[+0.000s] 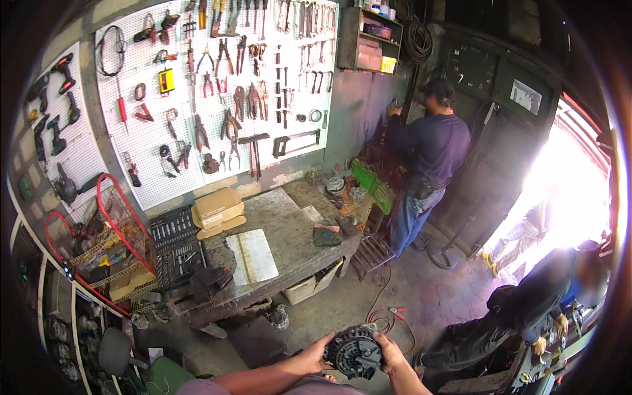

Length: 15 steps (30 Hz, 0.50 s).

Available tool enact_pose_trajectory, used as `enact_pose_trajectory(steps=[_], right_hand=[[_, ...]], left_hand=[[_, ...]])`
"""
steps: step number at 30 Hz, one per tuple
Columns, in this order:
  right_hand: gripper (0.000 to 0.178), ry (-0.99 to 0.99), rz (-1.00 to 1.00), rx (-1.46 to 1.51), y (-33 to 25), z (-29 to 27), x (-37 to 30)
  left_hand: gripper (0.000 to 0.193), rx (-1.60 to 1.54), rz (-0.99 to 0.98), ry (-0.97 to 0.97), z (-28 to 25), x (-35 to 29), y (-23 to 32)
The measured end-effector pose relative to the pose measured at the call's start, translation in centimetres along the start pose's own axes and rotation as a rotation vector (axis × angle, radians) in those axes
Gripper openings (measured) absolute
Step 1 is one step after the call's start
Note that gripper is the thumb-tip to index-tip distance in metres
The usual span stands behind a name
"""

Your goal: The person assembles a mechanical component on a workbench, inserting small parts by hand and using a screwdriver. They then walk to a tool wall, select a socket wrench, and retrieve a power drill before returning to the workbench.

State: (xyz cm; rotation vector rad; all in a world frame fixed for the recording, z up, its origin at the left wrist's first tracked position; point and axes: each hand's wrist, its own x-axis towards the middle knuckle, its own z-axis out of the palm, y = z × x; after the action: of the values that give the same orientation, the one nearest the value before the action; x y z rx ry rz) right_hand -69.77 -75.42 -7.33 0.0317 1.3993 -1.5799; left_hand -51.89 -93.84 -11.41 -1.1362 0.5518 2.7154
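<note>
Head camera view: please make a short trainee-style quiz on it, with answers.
1. The round metal part is held by: a) left hand only, b) right hand only, c) both hands?
2. Fill in: on the workbench, the cardboard box sits beside an open case of ___.
3. True or false: the hacksaw lies on the floor.

Key: 1: c, left hand and right hand; 2: sockets; 3: false, the hacksaw hangs on the white pegboard.

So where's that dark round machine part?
The dark round machine part is low in the head view, just right of centre, held between the person's left hand and right hand, nearer the camera than the workbench.
</note>
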Motion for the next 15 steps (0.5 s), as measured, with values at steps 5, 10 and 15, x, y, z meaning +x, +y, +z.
enact_pose_trajectory(steps=[5,10,15], right_hand=[[0.054,-0.116,0.230,-0.056,-5.6,4.7,15.3],[0.047,-0.158,0.352,-0.199,-9.3,10.8,30.9],[0.041,-0.107,0.494,-0.143,-12.2,15.3,44.4]], left_hand=[[0.043,-0.072,0.156,0.131,-1.8,5.8,9.5],[0.042,-0.063,0.344,0.369,-4.4,14.5,21.6],[0.064,-0.218,0.265,0.255,-6.9,19.7,32.4]])
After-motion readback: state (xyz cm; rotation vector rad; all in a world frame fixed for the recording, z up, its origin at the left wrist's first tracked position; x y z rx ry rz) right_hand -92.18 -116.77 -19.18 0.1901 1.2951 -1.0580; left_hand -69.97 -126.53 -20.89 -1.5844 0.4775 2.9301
